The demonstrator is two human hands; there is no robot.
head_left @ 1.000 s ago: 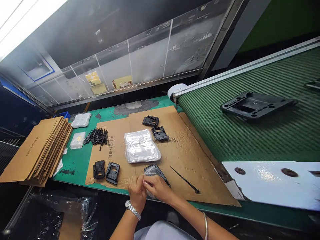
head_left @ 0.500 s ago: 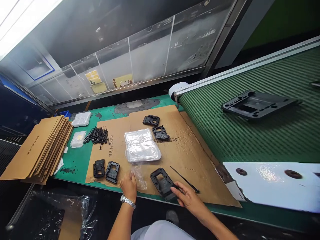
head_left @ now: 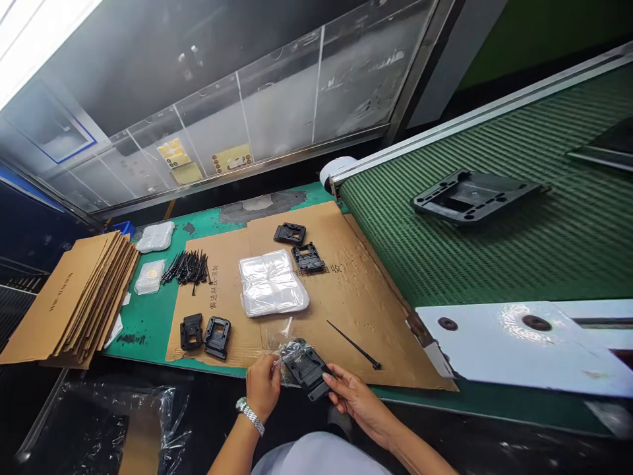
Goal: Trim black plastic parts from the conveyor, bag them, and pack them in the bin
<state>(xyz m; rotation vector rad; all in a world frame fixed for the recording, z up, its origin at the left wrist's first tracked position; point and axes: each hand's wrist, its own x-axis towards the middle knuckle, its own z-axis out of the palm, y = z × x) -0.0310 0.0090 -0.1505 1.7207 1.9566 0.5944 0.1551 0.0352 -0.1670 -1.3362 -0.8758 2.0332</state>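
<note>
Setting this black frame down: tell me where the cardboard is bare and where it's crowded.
Bare cardboard lies right of the loose cable tie, up to the white panel. Crowded: the cable-tie pile and the two black frames at the cardboard's left end.

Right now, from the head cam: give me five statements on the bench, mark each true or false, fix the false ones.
1. The left hand wears a metal watch. True.
2. The right hand holds a black part. True.
3. The clear bag lies on the conveyor. False: the left hand holds it, against the black part.
4. The loose cable tie lies on the conveyor. False: it lies on the cardboard.
5. A second black part sits on the conveyor. True.
</note>
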